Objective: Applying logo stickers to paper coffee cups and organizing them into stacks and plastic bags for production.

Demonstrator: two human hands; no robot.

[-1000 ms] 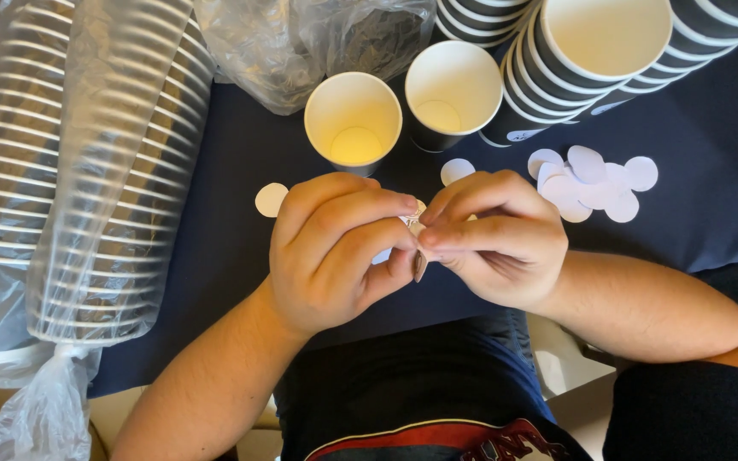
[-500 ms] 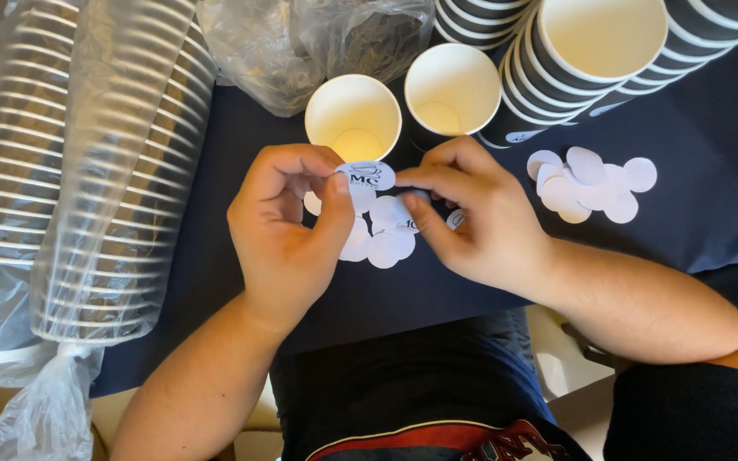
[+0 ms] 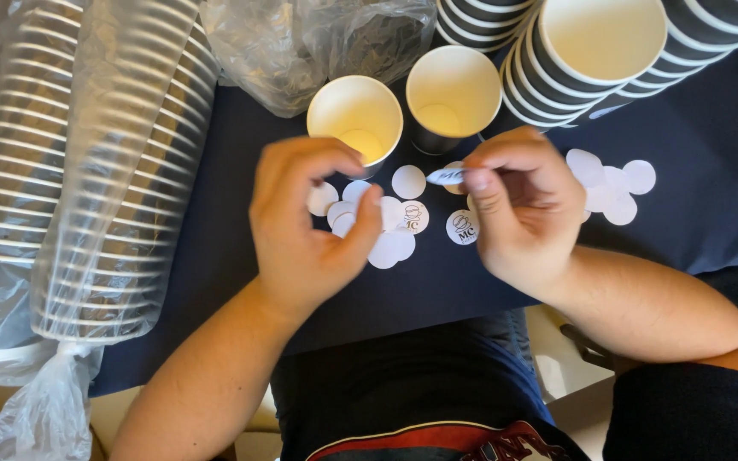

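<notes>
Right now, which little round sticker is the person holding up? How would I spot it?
Find the two open paper cups standing on the dark blue table. Just below the right-hand cup, the right hand pinches one white sticker. It alone is lifted and edge-on; the other stickers lie flat.

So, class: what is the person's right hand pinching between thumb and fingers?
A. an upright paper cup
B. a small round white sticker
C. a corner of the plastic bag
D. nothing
B: the right hand pinches a small round white sticker above the dark tablecloth, near two upright paper cups.
</notes>
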